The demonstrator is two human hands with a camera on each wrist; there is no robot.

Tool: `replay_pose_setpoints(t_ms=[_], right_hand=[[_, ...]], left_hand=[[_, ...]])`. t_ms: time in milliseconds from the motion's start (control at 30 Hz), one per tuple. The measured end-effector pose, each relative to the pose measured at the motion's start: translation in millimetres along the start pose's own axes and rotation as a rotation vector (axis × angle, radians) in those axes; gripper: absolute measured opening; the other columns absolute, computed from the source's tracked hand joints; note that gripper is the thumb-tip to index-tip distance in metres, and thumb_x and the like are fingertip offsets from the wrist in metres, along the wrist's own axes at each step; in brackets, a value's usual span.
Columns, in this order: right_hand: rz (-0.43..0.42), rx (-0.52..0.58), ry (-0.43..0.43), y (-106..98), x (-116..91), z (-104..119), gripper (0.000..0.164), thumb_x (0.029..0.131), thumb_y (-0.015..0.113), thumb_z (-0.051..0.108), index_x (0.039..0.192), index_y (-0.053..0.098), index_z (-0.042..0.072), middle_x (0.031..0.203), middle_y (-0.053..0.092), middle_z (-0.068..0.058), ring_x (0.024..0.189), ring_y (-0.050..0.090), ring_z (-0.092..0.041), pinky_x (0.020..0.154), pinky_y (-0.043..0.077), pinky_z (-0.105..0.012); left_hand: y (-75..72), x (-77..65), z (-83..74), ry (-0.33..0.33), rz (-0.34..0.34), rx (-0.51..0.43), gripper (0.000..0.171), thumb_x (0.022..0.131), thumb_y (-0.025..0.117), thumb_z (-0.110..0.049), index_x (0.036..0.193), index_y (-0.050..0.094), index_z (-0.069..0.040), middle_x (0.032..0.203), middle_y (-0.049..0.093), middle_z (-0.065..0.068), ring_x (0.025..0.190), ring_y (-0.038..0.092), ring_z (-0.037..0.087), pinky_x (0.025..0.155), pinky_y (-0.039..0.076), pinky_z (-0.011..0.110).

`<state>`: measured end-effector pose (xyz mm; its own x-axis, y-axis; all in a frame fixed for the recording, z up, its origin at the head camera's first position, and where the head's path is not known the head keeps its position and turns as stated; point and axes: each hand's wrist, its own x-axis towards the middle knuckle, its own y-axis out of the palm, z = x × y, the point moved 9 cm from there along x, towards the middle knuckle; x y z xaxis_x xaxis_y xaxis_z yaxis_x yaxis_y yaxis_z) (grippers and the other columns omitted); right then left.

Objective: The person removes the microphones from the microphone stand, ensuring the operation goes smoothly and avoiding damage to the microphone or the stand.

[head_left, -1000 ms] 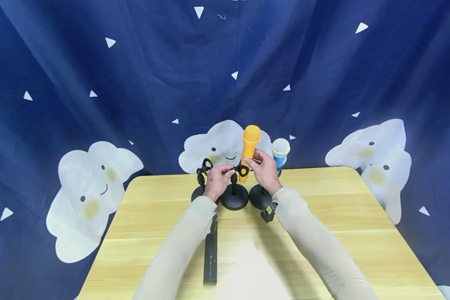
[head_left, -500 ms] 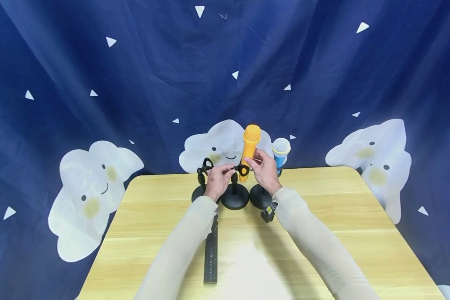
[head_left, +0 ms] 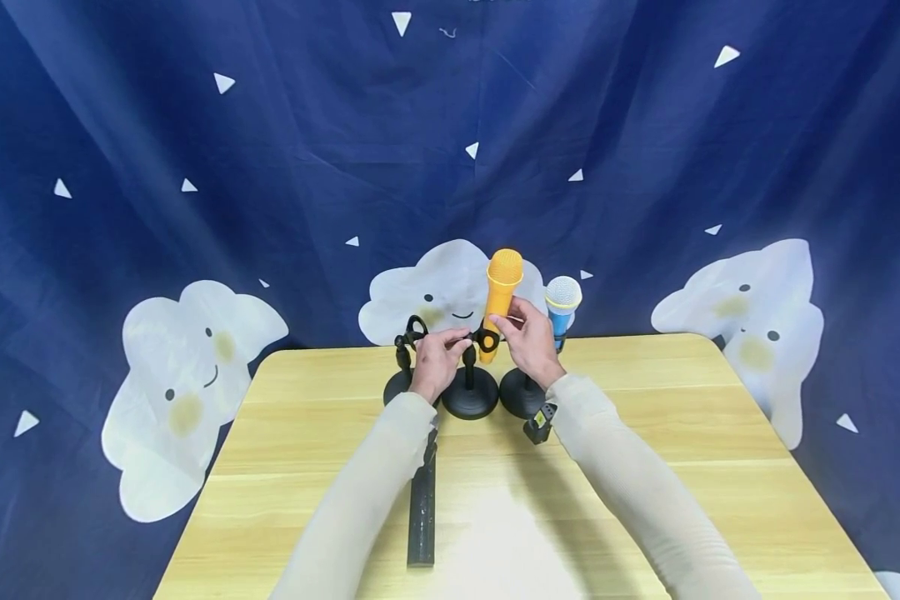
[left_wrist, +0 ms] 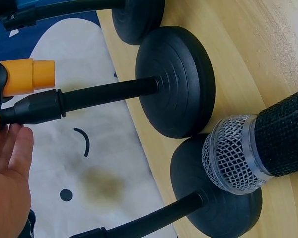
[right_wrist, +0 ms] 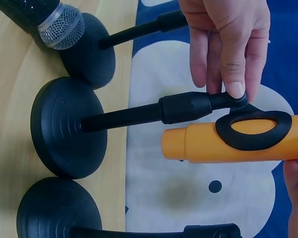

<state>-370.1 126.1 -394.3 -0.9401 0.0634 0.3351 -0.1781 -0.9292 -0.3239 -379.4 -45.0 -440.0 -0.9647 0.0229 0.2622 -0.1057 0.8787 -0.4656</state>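
Orange microphone (head_left: 501, 287) stands head-up with a slight lean to the right, its handle passing through the black ring clip (right_wrist: 253, 143) of the middle stand (head_left: 470, 400). Its lower end pokes out below the clip, to the right of the pole and clear of the table (head_left: 307, 450). The right hand (head_left: 531, 343) grasps the handle from the right, thumb on the near side and fingers wrapped behind. The left hand (head_left: 435, 360) pinches the middle stand between thumb and fingers at the joint where the clip meets the pole.

Just to the right, the right stand (head_left: 521, 396) holds a blue microphone (head_left: 561, 319) with a white mesh head and a yellow band. Left of the middle stand is the left stand (head_left: 396, 386), its base partly hidden by the left hand. A black microphone (head_left: 422, 517) lies on the table, handle toward the near edge, silver mesh head (left_wrist: 236, 153) beside the left stand's base. Pale sleeves (head_left: 630, 475) cover both forearms. At the far side hangs a dark blue curtain (head_left: 270, 167) printed with smiling clouds and white triangles.
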Motion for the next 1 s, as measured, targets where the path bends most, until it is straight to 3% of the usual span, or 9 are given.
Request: replay_pose_setpoints(t_ms=[533, 1000], right_hand=[[0.016, -0.007, 0.001, 0.7, 1.1, 0.5, 0.035, 0.094, 0.071, 0.014, 0.124, 0.064, -0.002, 0.119, 0.068, -0.020, 0.111, 0.066, -0.034, 0.092, 0.056, -0.042], [0.012, -0.028, -0.002, -0.3, 2.6, 3.4, 0.036, 0.095, 0.071, 0.015, 0.125, 0.063, -0.002, 0.120, 0.067, -0.019, 0.113, 0.065, -0.033, 0.093, 0.056, -0.043]], left_hand=[[-2.1, -1.9, -2.8, 0.032, -0.009, 0.007, 0.024, 0.091, 0.074, -0.010, 0.115, 0.076, -0.007, 0.112, 0.074, 0.009, 0.095, 0.072, 0.021, 0.082, 0.059, 0.030], [-2.1, -1.0, -0.5, 0.004, -0.015, 0.005, 0.024, 0.091, 0.074, -0.012, 0.115, 0.076, -0.009, 0.112, 0.074, 0.007, 0.096, 0.072, 0.019, 0.084, 0.058, 0.032]])
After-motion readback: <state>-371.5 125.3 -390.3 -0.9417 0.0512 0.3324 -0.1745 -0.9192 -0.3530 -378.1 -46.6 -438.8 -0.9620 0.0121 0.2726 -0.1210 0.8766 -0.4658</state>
